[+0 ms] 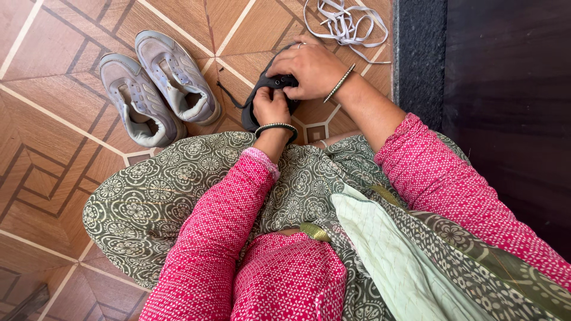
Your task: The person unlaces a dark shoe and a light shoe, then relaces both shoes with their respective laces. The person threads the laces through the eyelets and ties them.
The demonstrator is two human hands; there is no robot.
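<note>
Lengthwise, black shoe [260,101] points away, both hands gripping

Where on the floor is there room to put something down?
Bare wooden-patterned tile floor lies left of the pair of grey sneakers. More bare tile lies between those sneakers and the black shoe. It is crowded where the left hand and right hand work, by the white laces.

Black shoe [257,98], grey sneakers [156,86] — white laces [345,22], pink dotted sleeves [214,232]
</note>
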